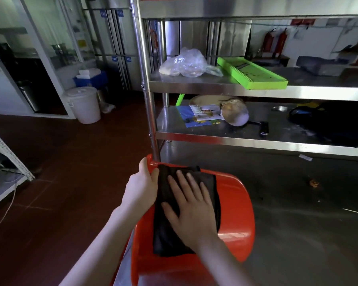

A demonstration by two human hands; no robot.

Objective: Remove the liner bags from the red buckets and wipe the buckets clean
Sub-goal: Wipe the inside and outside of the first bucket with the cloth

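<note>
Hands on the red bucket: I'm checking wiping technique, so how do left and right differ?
The left hand grips the edge of the red bucket directly; the right hand presses on a black cloth. The left hand's fingers curl; the right hand's lie straight and spread. Both are on the same bucket.

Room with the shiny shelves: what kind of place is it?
Probably the back of a restaurant kitchen: the steel shelves hold a green slicer, and a white lidded tub stands on the floor.
</note>
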